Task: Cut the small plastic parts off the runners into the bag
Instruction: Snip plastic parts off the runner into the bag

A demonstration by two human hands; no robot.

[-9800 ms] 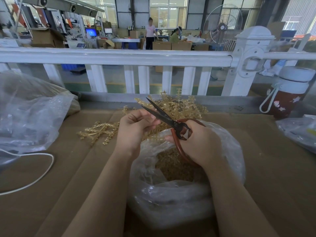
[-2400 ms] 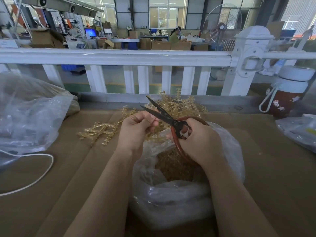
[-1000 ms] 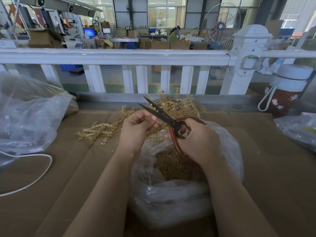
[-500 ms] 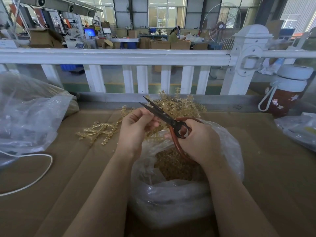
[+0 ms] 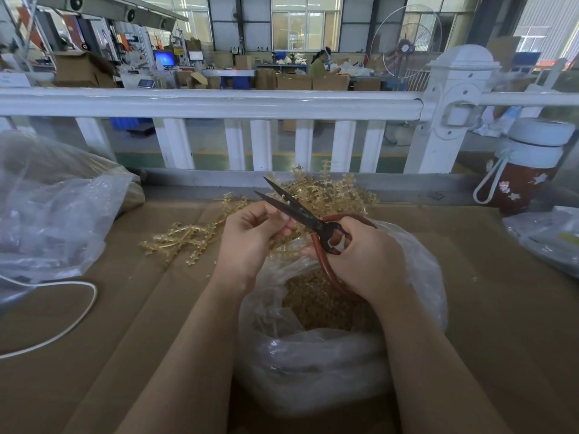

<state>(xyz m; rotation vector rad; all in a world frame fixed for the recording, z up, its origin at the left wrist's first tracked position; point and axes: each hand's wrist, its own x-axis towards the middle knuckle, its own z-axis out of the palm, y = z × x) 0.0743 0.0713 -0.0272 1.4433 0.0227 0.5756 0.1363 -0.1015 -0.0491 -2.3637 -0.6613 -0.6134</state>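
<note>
Sitting near the middle of the cardboard-covered desk (image 5: 488,308), the clear bag (image 5: 313,364) gapes open directly beneath both hands, amber cut parts (image 5: 316,305) heaped inside. Uncut runners (image 5: 326,195) lie piled just beyond it. The right hand (image 5: 366,261) grips the red-handled scissors (image 5: 300,214), blades parted, pointing far-left. The left hand (image 5: 250,239) pinches a runner piece between those blades, above the bag's far rim, so a snipped part should drop in

The table (image 5: 501,308) is covered with brown cardboard. On it stand an open clear bag (image 5: 313,364) of small parts, a pile of golden runners (image 5: 188,239), a white cable (image 5: 78,327), a bottle (image 5: 526,177) and two more plastic bags (image 5: 56,214).
</note>
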